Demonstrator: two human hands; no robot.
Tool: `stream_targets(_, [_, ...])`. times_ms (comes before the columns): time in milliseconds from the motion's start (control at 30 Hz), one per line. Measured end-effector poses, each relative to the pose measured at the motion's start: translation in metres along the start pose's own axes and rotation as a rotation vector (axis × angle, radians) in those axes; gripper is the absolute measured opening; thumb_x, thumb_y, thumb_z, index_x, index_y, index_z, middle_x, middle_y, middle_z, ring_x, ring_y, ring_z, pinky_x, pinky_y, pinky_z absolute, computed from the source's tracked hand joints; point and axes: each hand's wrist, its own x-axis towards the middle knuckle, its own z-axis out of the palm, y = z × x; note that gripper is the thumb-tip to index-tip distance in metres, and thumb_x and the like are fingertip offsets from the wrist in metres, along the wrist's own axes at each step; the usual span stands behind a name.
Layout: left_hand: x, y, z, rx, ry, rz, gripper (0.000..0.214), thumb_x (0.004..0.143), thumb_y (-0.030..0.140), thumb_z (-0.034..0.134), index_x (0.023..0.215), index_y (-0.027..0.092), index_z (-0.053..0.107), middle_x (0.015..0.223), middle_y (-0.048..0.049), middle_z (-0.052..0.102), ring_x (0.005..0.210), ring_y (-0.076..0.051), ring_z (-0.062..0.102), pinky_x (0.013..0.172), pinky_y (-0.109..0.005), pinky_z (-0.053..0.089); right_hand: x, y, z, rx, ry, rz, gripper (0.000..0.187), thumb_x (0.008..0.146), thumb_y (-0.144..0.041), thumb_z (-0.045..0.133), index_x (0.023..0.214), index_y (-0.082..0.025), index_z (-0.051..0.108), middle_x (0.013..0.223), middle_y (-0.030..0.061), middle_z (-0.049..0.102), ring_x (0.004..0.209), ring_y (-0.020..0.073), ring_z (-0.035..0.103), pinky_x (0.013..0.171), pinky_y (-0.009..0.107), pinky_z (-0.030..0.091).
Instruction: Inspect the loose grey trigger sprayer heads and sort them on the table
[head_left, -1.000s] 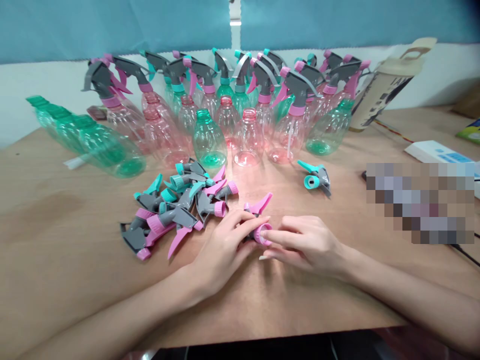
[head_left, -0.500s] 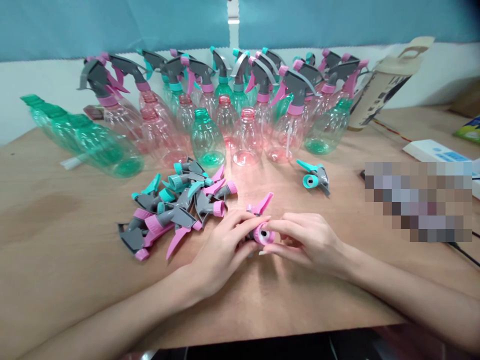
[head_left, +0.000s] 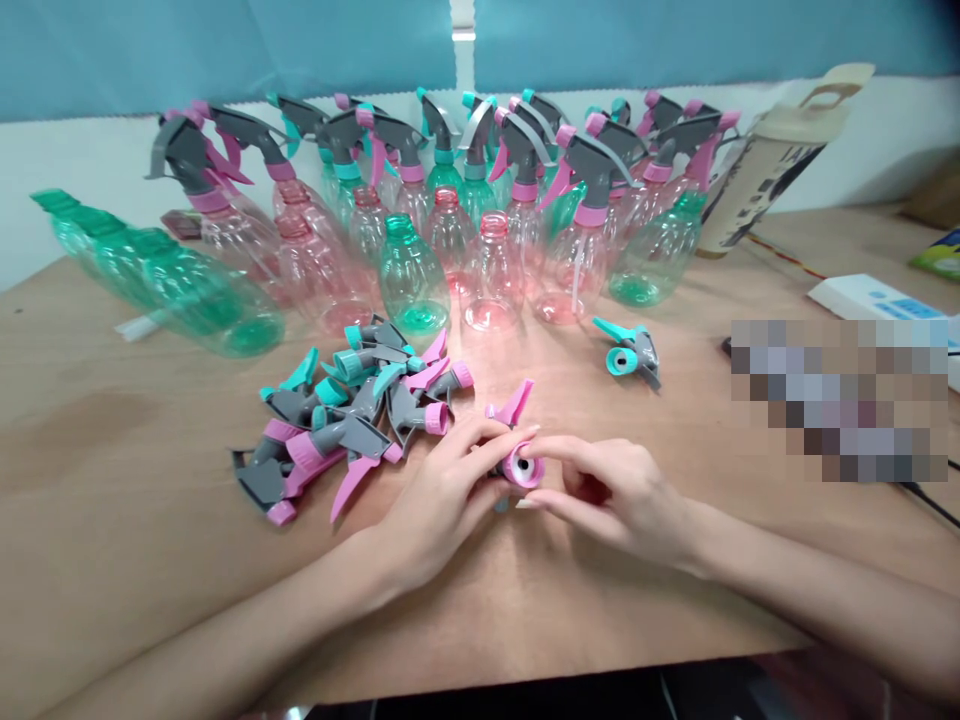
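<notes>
A grey spray trigger head with a pink collar (head_left: 524, 466) and pink lever is between my two hands near the table's front. Its round collar opening faces me. My left hand (head_left: 442, 500) is closed round its body, which the fingers mostly hide. The forefinger and thumb of my right hand (head_left: 626, 495) pinch the collar from above and below. Left of my left hand lies a pile of loose trigger heads (head_left: 360, 420) with pink or teal collars. A single teal-collared trigger head (head_left: 634, 357) lies beyond my right hand.
Clear pink and green bottles (head_left: 414, 275) stand across the back, many with trigger heads fitted. Green bottles (head_left: 195, 285) line the left. A tall cream tumbler (head_left: 772, 165) stands back right, a white box (head_left: 870, 300) and blurred-out object (head_left: 832, 400) nearer. The wooden table (head_left: 525, 620) ends before me.
My hands and the pink-collared trigger head shift slightly left. The right forefinger has straightened a little along the collar's upper rim. The pile and bottles stay as they were.
</notes>
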Motion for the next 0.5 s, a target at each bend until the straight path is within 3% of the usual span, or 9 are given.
stream_targets(267, [0.0014, 0.0026, -0.0021, -0.002, -0.053, -0.012, 0.038, 0.090, 0.010, 0.052, 0.124, 0.026, 0.054, 0.108, -0.0050, 0.056, 0.100, -0.019, 0.055, 0.086, -0.034, 0.048, 0.0045, 0.0068, -0.0022, 0.114, -0.071, 0.016, 0.023, 0.087, -0.032, 0.061, 0.104, -0.017, 0.059, 0.057, -0.0088, 0.040, 0.047, 0.0062, 0.038, 0.049, 0.017, 0.035])
stream_targets(500, [0.0029, 0.0053, -0.0031, 0.017, -0.068, -0.001, 0.036, 0.090, 0.011, 0.051, 0.123, 0.026, 0.054, 0.111, -0.0058, 0.057, 0.102, -0.020, 0.054, 0.088, -0.035, 0.047, 0.0054, 0.0078, -0.0058, 0.115, -0.080, -0.031, 0.027, 0.086, -0.028, 0.062, 0.111, -0.020, 0.056, 0.061, -0.0083, 0.047, 0.048, 0.0060, 0.040, 0.049, 0.018, 0.035])
